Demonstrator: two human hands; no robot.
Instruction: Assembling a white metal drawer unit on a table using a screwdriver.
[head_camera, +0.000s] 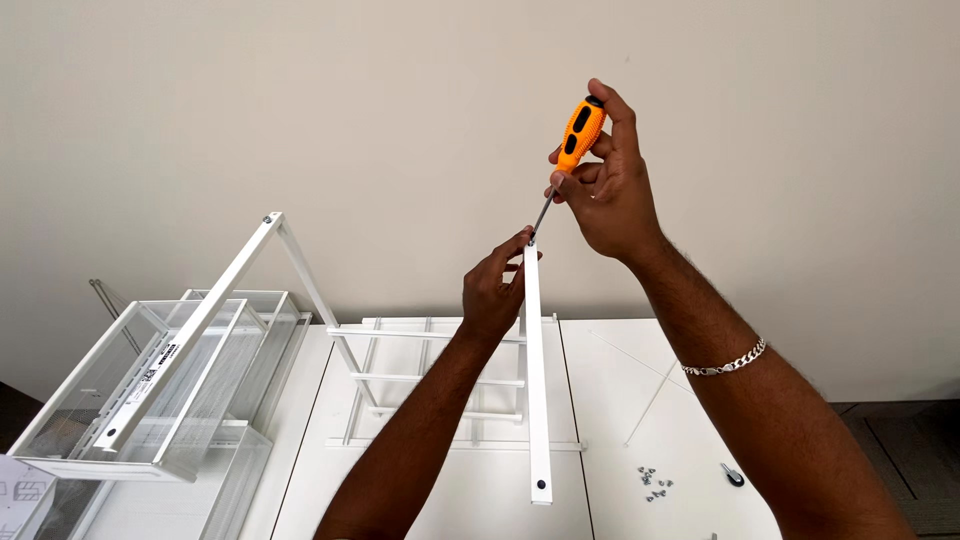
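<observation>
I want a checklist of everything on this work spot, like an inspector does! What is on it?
Surface: white table, bare in front.
Job's things: orange screwdriver, tip at the top end of a white metal bar held upright.
Clutter: small pile of screws and a small dark caster-like part on the right; white wire shelf lying flat; white mesh baskets in a frame on the left.
Grippers: right hand grips the screwdriver handle; left hand pinches the bar's top.
Cables: nothing seen.
Surroundings: plain beige wall; dark floor at right.
</observation>
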